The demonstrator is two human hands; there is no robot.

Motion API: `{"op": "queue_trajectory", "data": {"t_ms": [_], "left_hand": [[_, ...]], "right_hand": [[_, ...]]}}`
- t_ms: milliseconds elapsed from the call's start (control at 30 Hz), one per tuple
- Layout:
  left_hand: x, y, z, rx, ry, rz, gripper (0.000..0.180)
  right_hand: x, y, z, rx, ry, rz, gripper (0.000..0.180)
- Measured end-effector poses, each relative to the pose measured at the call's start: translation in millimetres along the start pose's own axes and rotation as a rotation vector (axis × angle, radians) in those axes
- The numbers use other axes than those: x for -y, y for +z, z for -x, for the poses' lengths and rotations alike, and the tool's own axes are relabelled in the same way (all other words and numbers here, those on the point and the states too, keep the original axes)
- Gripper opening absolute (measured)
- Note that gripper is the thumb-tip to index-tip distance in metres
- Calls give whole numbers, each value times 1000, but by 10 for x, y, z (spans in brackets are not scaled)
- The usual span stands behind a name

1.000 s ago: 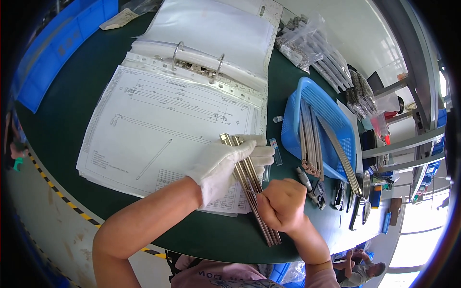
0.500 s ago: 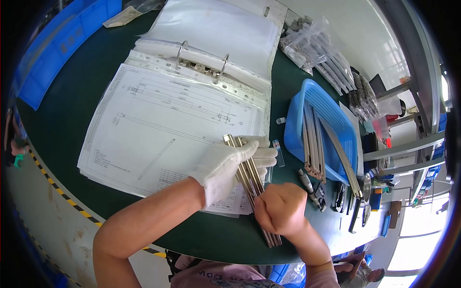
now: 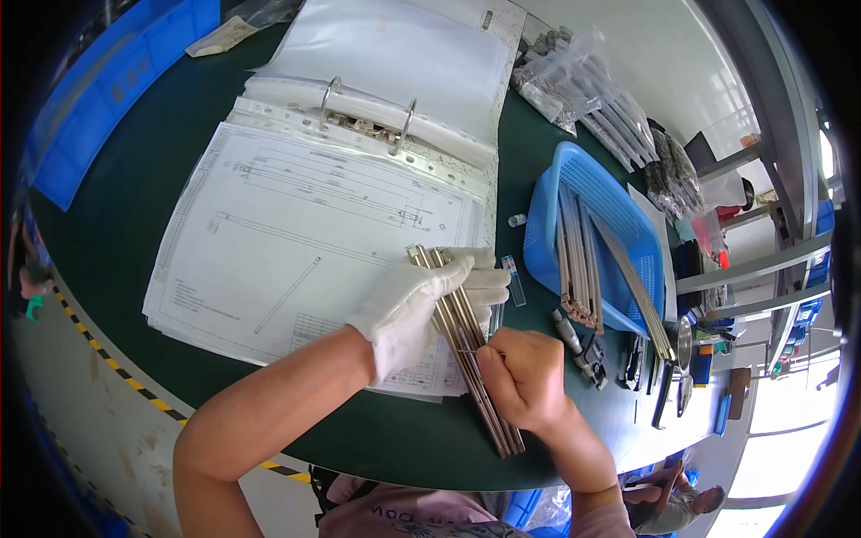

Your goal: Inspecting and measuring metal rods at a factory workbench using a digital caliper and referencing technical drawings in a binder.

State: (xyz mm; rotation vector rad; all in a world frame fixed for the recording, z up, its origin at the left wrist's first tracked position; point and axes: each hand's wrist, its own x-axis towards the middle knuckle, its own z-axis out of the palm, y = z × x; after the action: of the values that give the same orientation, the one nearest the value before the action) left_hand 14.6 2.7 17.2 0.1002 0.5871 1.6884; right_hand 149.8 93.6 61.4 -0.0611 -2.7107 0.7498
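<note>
The left hand [image 3: 417, 300] is gripping stiff, likely slippery metal rods [image 3: 460, 325] sensibly near their eleven-o'clock ends, while the right hand [image 3: 527, 377] is sitting closed at four o'clock, any contents hidden.

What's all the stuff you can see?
metal rods: several, silvery, lower centre
ring binder: one, white, upper centre
drawing sheets: several, white, in binder
basket: one, blue, right of binder
basket rods: several, silvery, in basket
small case: one, clear, beside basket
micrometer-like tool: one, grey, below basket
bagged parts: several, grey, upper right
bin: one, blue, upper left
shelf rack: one, grey, right
tabletop: one, green, beneath
striped tape: one, black-yellow, floor
co-worker: one, grey top, lower right
small clutter: uncountable, mixed, far right
left hand: one, white-gloved, around rods
right hand: one, bare, closed beside rods
forearms: two, bare, below
</note>
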Motion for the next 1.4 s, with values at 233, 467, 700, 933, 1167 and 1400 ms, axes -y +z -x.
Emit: {"op": "queue_trajectory", "data": {"t_ms": [233,467,700,933,1167,1400], "left_hand": [[-6,55,3,-37,-13,-42,39],[-17,39,11,-33,-20,-32,38],[14,78,9,-29,-24,7,38],[-10,84,18,-82,-25,-12,37],[-22,78,26,-67,-41,-7,37],[-18,77,33,-78,-11,-53,39]], "right_hand": [[-97,-18,79,-38,-29,36,13],[-107,-12,64,-11,-76,28,14],[-26,-99,-5,25,-84,122,19],[60,-24,20,14,-93,202,17],[-46,-9,-59,7,-9,56,22],[-108,-45,185,-77,-82,130,16]]}}
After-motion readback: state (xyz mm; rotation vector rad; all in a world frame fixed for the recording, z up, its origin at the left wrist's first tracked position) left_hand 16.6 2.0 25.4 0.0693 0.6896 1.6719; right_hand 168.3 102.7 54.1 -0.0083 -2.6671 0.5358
